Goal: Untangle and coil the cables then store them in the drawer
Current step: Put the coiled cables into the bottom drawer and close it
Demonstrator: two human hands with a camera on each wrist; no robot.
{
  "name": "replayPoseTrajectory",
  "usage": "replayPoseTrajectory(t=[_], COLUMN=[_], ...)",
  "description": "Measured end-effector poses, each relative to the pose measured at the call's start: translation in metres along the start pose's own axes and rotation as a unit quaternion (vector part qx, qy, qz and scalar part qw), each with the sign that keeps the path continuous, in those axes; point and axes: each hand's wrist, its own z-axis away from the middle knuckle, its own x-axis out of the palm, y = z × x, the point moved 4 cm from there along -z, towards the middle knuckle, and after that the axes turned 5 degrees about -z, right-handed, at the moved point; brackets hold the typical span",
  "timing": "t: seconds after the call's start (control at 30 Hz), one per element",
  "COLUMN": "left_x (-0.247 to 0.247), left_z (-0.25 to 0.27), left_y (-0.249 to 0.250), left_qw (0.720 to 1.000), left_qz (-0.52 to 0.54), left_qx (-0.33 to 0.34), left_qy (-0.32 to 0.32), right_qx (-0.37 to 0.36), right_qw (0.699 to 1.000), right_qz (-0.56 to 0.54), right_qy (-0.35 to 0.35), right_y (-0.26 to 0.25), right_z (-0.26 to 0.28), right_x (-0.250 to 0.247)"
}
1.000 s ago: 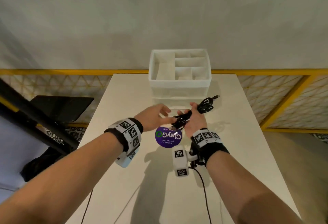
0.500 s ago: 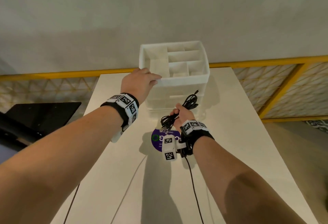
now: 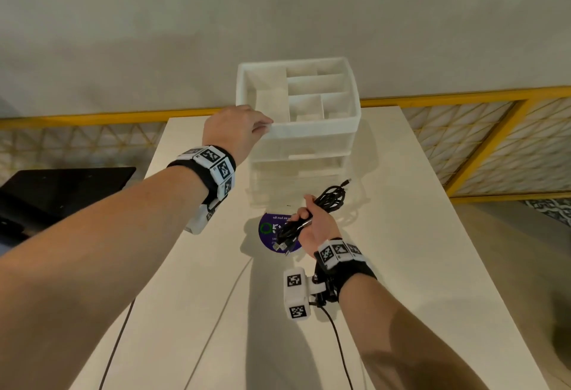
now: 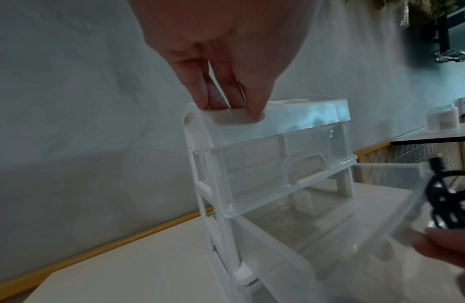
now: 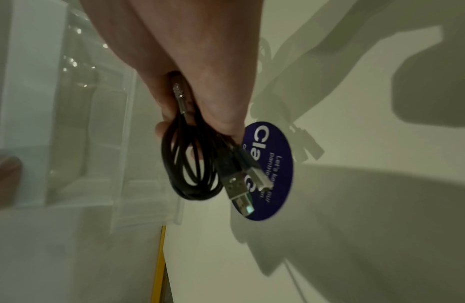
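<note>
We see the left hand (image 3: 236, 131) on the front left corner of the drawer unit (image 3: 312, 130), its fingers (image 4: 200, 90) straight and pressing down on the top rim; it grips nothing

The right hand (image 3: 315, 224) is closed around a bundle of coiled black cables (image 3: 309, 219). Loops stick out beyond the fingers toward the unit, and more loops with USB plugs (image 5: 237, 185) hang out of the palm side. We count at least two plugs in the right wrist view, one black-bodied, one pale

The bundle is in the air, just in front of the unit and to the right of the left hand. In the left wrist view the lower drawer (image 4: 329, 242) is pulled out toward the right hand, and the cable loops sit right at its front edge; we cannot tell whether a fingertip touches that edge. The upper drawer (image 4: 278, 164) is closed

Under the right hand a round purple sticker (image 3: 272, 232) lies on the white table (image 3: 417, 250). Both wrists carry bands with black-and-white markers (image 3: 216, 162). Left of the left forearm there is a black flat surface (image 3: 61, 185)
</note>
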Motion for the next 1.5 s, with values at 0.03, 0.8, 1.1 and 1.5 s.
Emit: replayPoseTrajectory(t=[0.03, 0.8, 1.1, 1.5], left_x=[0.0, -0.002, -0.001, 0.0], left_z=[0.0, -0.006, -0.006, -0.005], left_y=[0.0, -0.003, -0.005, -0.003], left_qw=[1.0, 1.0, 1.0, 1.0], left_qz=[0.002, -0.006, -0.005, -0.007], left_qx=[-0.003, 0.003, 0.003, 0.003], left_qy=[0.001, -0.014, -0.009, -0.006], right_qx=[-0.002, -0.272, -0.108, -0.173], right_qw=[1.0, 0.262, 0.363, 0.221], right_qz=[0.006, 0.92, 0.915, 0.952], right_qy=[-0.009, -0.105, -0.138, -0.124], right_y=[0.003, -0.057, -0.043, -0.034], right_z=[0.003, -0.003, -0.055, -0.043], right_x=[-0.006, 0.089, 0.091, 0.077])
